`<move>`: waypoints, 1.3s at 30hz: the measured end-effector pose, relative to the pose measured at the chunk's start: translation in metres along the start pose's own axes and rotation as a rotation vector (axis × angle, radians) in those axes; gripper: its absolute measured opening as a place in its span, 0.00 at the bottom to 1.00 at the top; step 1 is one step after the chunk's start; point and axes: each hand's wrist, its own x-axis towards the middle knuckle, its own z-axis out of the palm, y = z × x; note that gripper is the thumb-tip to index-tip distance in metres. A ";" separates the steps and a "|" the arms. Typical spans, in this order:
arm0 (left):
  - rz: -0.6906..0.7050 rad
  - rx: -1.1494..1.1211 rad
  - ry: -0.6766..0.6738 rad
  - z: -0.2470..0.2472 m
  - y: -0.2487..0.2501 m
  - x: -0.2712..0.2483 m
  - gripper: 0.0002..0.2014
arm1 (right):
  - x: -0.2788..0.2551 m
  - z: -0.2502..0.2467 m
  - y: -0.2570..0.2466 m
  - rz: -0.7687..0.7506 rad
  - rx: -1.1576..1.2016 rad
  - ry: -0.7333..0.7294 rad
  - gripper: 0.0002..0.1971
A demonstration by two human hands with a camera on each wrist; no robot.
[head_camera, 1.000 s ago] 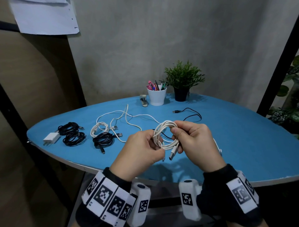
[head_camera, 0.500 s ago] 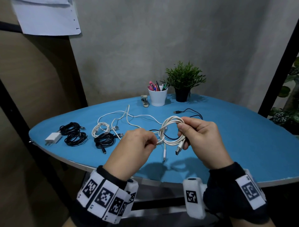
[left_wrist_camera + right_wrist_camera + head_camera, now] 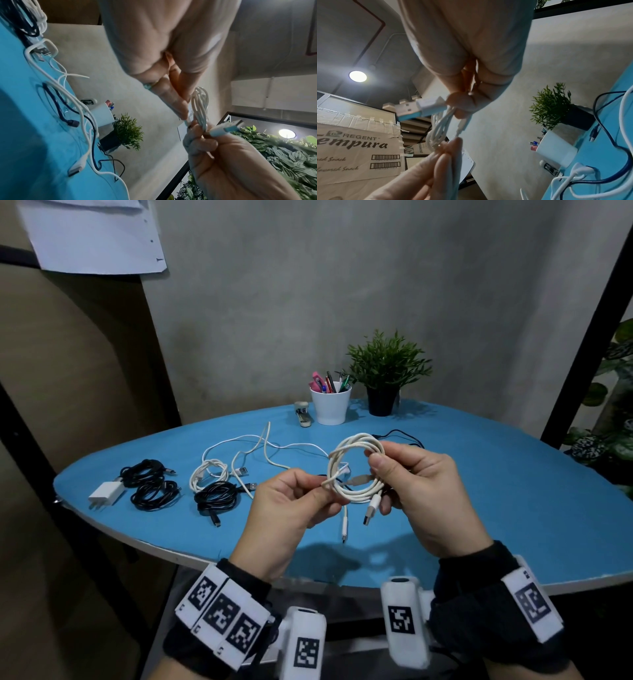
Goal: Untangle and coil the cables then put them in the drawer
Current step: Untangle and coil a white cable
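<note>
I hold a white cable (image 3: 356, 470) wound into a round coil above the worktop (image 3: 496, 508), both plugs dangling beneath it. Left of that coil lie three coiled black cables (image 3: 215, 497), a small white coil (image 3: 208, 475) and loose white cable (image 3: 274, 446).

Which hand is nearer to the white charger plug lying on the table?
Left. The left hand is up over the table's near edge, right of the charger plug; the right hand is further right still.

Small office or storeroom corner: blue desk surface (image 3: 479, 508) carrying a pen cup (image 3: 331, 407), stapler (image 3: 302, 414) and potted plant (image 3: 383, 378) beyond the fingers; taped cartons (image 3: 356, 148) stacked nearby.
</note>
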 end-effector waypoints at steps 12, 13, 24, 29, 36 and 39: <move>-0.036 0.131 -0.076 0.008 -0.006 -0.005 0.10 | 0.001 0.003 0.006 0.075 0.073 0.110 0.10; -0.037 0.124 -0.089 0.008 -0.006 -0.005 0.09 | 0.002 0.004 0.007 0.076 0.079 0.133 0.10; -0.126 -0.052 -0.040 0.005 -0.010 -0.003 0.08 | 0.002 0.005 0.012 0.048 -0.028 0.051 0.09; -0.182 -0.228 -0.055 0.009 -0.007 -0.003 0.03 | -0.001 0.006 0.016 0.106 0.004 -0.016 0.12; -0.169 -0.036 -0.152 0.003 -0.004 -0.001 0.03 | -0.001 0.006 0.015 0.097 0.046 0.002 0.09; -0.190 0.058 -0.177 -0.004 -0.003 0.002 0.04 | 0.000 0.004 0.013 0.107 0.100 0.015 0.03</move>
